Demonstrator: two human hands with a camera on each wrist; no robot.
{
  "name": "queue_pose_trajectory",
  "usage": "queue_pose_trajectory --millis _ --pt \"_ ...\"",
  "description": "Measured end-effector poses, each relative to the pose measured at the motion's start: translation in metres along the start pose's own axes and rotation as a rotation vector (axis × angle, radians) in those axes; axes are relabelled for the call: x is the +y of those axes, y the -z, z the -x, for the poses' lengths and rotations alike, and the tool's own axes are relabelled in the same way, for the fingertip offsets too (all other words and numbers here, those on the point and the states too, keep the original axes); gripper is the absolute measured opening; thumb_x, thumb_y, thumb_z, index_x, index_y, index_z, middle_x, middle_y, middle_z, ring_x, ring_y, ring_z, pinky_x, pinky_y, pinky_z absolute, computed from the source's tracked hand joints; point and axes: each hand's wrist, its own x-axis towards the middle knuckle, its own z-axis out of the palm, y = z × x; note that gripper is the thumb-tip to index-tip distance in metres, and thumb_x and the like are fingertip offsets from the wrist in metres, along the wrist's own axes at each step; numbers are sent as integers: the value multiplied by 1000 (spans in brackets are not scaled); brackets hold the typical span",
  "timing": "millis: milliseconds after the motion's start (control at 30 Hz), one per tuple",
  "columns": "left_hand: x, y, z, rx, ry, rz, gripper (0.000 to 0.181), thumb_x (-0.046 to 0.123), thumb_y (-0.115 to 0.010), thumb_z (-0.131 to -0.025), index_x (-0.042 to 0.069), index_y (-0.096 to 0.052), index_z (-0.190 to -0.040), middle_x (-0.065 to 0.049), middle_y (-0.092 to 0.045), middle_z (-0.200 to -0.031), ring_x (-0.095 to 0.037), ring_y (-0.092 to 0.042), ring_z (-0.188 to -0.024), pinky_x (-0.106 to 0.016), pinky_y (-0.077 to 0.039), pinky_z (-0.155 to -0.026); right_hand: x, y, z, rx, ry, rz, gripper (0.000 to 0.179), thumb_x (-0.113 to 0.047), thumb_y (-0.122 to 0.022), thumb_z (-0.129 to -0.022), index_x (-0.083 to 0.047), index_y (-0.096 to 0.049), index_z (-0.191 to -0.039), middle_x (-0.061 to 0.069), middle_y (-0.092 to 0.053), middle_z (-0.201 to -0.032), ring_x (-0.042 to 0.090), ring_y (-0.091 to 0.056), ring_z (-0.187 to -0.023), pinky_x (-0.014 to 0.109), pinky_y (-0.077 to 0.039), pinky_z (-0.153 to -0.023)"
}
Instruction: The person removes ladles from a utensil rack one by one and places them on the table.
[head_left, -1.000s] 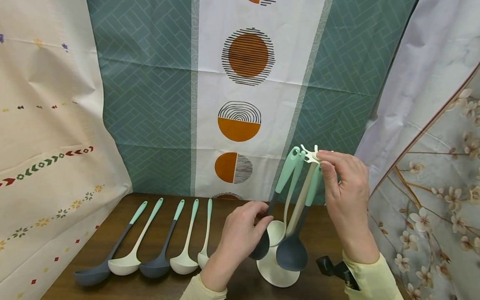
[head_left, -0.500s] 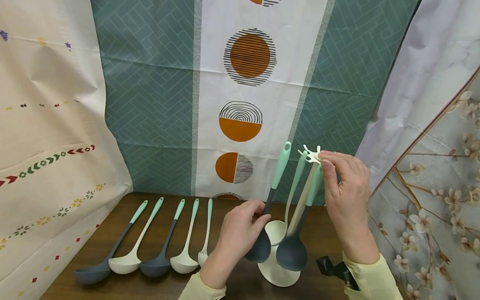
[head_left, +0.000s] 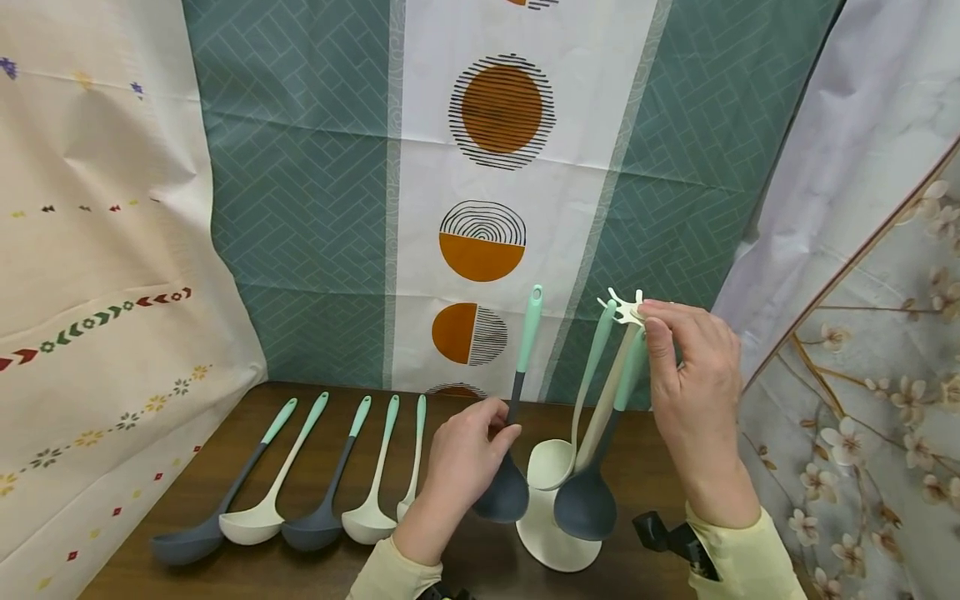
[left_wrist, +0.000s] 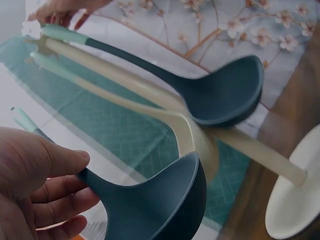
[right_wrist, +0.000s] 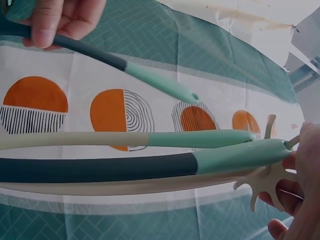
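My left hand pinches a dark grey ladle by its shaft just above the bowl. It stands upright beside the stand, mint handle up and apart from the hooks. With its thumb and fingers, my right hand grips the hooked top of the cream utensil stand. Two ladles hang from it: another dark grey ladle, nearest the right hand, and a cream ladle. In the left wrist view, the thumb and fingertips close on the held ladle's neck.
On the brown table to the left lies a row of several ladles, grey and cream with mint handles, such as a cream ladle and a grey ladle. Patterned cloths hang behind and at both sides.
The grey ladle in my left hand has come away from the stand's hooks and moved left, its handle now more upright. My right hand keeps its grip on the stand's top.
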Motion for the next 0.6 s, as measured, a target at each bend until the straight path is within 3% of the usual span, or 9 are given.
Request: queue_pose_trajectory --millis 333,600 --pt "-25 -6 1 -87 105 -11 11 19 -87 -98 16 -76 -100 7 -73 -85 -10 -60 -69 -32 -48 -63 -1 0 -1 -9 -1 -7 42 -41 -61 -114 -6 -83 -119 12 -79 -122 38 -65 -114 41 -38 -107" --pt "-37 -11 3 -89 125 -53 12 17 -88 -96 14 -76 -99 6 -73 -82 -10 -62 -67 -32 -48 -60 -1 1 0 -6 -1 2 42 -42 -61 -114 -6 -83 -119 12 -79 -123 39 -65 -115 41 -37 -106"
